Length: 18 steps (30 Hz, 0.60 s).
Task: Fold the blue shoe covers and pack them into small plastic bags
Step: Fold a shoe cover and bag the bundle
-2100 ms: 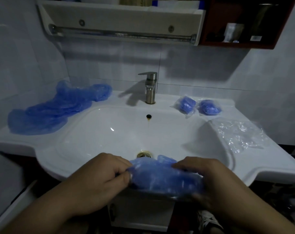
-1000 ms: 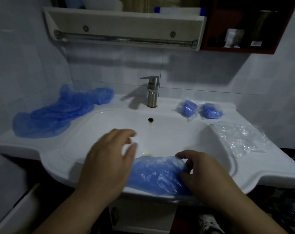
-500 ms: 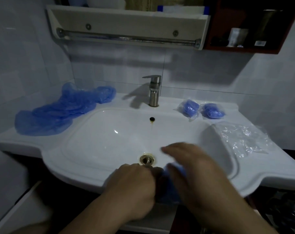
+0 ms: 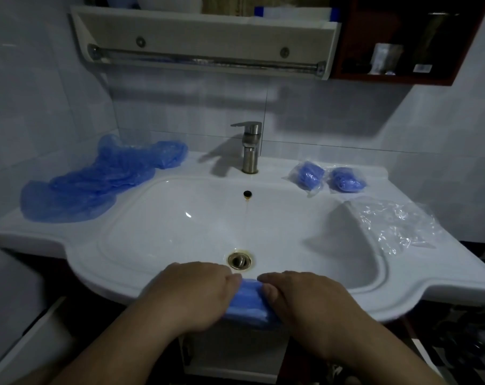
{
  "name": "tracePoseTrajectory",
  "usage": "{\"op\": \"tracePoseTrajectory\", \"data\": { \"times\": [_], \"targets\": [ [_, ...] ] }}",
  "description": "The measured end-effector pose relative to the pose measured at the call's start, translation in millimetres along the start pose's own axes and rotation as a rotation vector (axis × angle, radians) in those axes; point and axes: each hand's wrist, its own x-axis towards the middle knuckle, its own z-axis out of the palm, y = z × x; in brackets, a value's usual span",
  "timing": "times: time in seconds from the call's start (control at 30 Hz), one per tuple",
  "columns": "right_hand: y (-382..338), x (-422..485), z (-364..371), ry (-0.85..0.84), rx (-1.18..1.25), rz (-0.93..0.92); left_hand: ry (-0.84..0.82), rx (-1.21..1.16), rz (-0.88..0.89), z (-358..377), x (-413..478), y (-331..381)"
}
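Note:
A folded blue shoe cover [image 4: 249,301] lies on the front rim of the white sink [image 4: 105,276]. My left hand [image 4: 191,293] presses down on its left end and my right hand [image 4: 305,295] on its right end, so only a narrow strip shows between them. A pile of loose blue shoe covers [image 4: 96,182] lies on the left counter. Two packed bags of blue covers [image 4: 308,175] [image 4: 347,180] sit at the back right. Empty clear plastic bags [image 4: 397,223] lie on the right counter.
A steel faucet [image 4: 249,148] stands at the back of the basin, with the drain [image 4: 239,259] just beyond my hands. A shelf with a towel rail [image 4: 205,61] and a dark red cabinet [image 4: 402,40] hang on the wall above.
The shoe cover was spread wide between my hands and is now folded into a small bundle. Both hands have come close together and press it on the sink's front rim.

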Motion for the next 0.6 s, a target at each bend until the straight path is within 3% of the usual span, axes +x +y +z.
{"op": "tracePoseTrajectory", "data": {
  "times": [0.13, 0.17, 0.27, 0.33, 0.43, 0.53, 0.6],
  "targets": [
    [-1.2, -0.7, 1.0, 0.067, 0.062, 0.077, 0.324, -0.292, -0.119, 1.8, -2.7, -3.7],
    [-1.7, -1.1, -0.1, 0.074, 0.104, 0.103, 0.388, -0.366, -0.078, -1.7, -4.4, -1.5],
    [1.3, -3.1, -7.3, 0.092, 0.281, 0.110, 0.311, -0.564, 0.159, -14.8, -12.1, 4.2],
    [5.3, -6.0, -14.8, 0.073, 0.403, 0.092, 0.200, -0.447, 0.253, -14.7, -17.2, 6.3],
    [12.5, -11.9, -23.9, -0.038, 0.454, 0.054, 0.243, -0.252, 0.272, -4.6, -17.7, 7.6],
    [20.4, -15.1, -27.1, -0.124, 0.356, -0.030, 0.325, -0.301, 0.262, -2.2, -17.8, 2.4],
    [22.8, -15.0, -27.2, -0.049, 0.252, -0.105, 0.299, -0.362, 0.244, -4.7, -18.5, -2.2]
  ]
}}
